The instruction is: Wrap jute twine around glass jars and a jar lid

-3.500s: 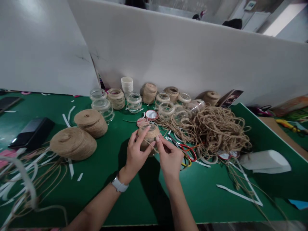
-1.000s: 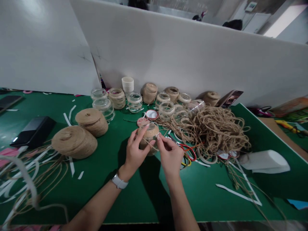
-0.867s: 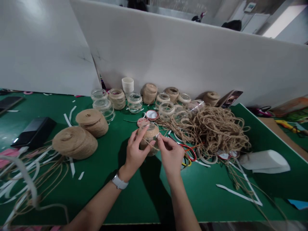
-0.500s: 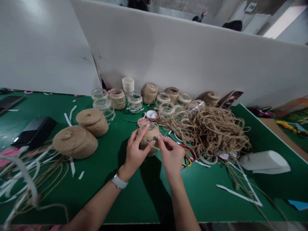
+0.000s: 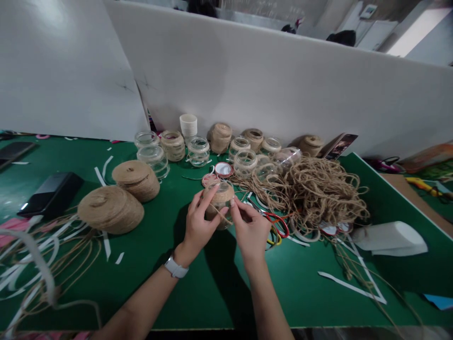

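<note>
Between my hands a glass jar [image 5: 220, 198] stands on the green table, its upper part wrapped in brown twine and its lower glass bare. My left hand [image 5: 201, 217] is closed around the jar's left side, with the thumb on its front. A loose length of jute twine [image 5: 222, 216] slants across the front of the jar, close to the left thumb. My right hand [image 5: 250, 224] pinches at the jar's right side with thumb and forefinger; what sits in the pinch is mostly hidden. Red-handled scissors [image 5: 279, 224] lie just right of this hand.
Several glass jars [image 5: 245, 163], some twine-wrapped, line the back by a white partition [image 5: 247, 75]. Two twine spools [image 5: 110, 209] sit left, near a black box [image 5: 51, 193]. A heap of twine [image 5: 323, 191] and a white roll [image 5: 389, 237] lie right.
Almost nothing differs. My right fingers have shifted very slightly at the jar's side, and the loose twine across the front sits a little differently. The left hand stays in place.
</note>
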`<state>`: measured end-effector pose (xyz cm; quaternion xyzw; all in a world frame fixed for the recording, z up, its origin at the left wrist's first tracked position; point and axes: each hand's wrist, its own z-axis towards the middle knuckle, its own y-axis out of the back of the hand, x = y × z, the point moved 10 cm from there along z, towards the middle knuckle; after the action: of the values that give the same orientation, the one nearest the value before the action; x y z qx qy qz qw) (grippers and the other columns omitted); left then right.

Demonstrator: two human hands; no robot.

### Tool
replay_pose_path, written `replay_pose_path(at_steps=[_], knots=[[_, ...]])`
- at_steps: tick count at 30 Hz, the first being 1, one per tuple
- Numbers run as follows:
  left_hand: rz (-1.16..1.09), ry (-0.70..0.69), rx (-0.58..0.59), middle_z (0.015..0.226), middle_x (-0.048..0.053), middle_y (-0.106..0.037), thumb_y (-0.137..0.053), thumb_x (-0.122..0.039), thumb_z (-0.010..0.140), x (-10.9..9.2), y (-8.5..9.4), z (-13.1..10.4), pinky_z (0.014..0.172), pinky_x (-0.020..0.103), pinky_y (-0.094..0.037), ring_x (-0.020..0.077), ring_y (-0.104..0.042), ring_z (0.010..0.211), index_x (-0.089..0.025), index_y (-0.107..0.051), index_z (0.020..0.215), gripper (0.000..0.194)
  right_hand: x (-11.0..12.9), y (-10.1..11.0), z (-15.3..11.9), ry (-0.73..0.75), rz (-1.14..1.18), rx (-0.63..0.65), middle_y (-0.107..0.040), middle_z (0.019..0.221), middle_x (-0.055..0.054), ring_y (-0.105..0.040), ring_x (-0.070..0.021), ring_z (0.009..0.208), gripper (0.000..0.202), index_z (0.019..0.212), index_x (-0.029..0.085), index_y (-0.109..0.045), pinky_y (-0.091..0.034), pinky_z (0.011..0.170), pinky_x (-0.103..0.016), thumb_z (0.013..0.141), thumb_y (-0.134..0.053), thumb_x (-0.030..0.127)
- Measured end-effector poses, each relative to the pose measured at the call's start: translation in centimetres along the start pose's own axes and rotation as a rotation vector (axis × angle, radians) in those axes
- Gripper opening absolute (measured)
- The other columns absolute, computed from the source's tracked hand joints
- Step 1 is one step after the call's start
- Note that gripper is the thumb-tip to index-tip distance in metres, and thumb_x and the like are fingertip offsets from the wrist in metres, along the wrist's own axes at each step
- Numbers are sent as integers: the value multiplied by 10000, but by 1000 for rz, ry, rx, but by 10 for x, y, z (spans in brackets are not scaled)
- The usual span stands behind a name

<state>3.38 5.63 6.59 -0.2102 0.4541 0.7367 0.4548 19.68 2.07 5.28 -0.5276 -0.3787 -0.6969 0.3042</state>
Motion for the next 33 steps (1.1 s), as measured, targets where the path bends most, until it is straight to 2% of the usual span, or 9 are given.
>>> replay_pose_path(at_steps=[12,23,33], knots=[[-28,-2,14,1337,98,-546,-640,-356,872,2,0,1,1056,401,-435,251,-528,1242,-282,-475,1394,553,1,2,1,-45,78,-13,-780,902,-73,-735,-216,812,300,904,155,-762,-586,773,-313,790,-655,411],[-21,-27,-3,1333,111,-555,-634,-358,874,1,-1,-1,1060,430,-436,272,-525,1250,-270,-500,1373,523,4,3,0,-9,65,19,-775,966,-59,-734,-234,912,211,857,203,-770,-573,837,-329,790,-671,378],[-1,-42,29,1330,122,-547,-629,-368,875,-1,-2,0,1058,428,-436,278,-525,1250,-255,-505,1367,520,1,0,-4,-18,91,52,-765,1017,-62,-707,-259,1021,191,874,224,-776,-532,927,-371,784,-686,367]])
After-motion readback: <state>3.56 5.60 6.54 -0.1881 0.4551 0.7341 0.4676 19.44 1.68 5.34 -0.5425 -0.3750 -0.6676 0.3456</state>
